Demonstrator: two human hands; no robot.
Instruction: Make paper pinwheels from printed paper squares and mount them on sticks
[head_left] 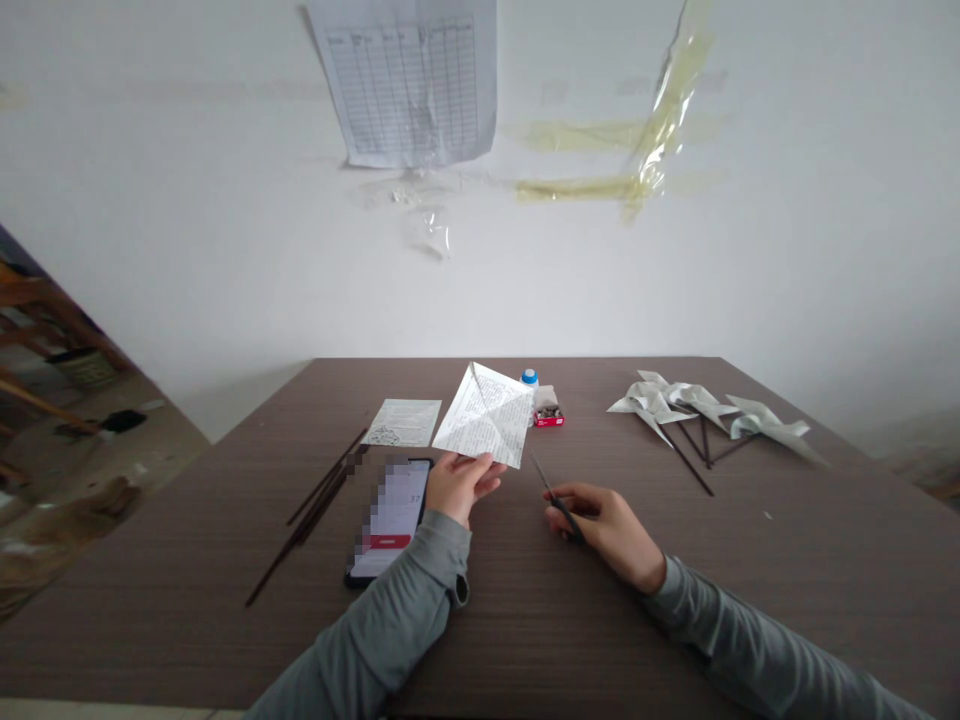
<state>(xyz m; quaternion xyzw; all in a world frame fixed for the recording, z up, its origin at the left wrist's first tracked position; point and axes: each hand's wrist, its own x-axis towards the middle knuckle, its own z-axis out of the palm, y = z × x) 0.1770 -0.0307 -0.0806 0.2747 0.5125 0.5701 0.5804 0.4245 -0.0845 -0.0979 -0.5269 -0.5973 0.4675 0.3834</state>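
My left hand (459,487) grips a square sheet of printed paper (486,415) by its lower edge and holds it up above the table. Crease lines cross the sheet. In my right hand (604,525) is a pair of scissors (564,512) with dark handles, its blades pointing up and left towards the paper but apart from it. Beyond the paper stand a small bottle with a blue cap (529,377) and a small red box (550,416) of little metal pieces. Another printed sheet (403,422) lies flat to the left.
A phone (391,520) lies by my left forearm, with several thin dark sticks (319,500) further left. Several paper pinwheels (694,402) on dark sticks rest at the right of the brown table (750,600). A white wall (600,290) rises behind the table's far edge.
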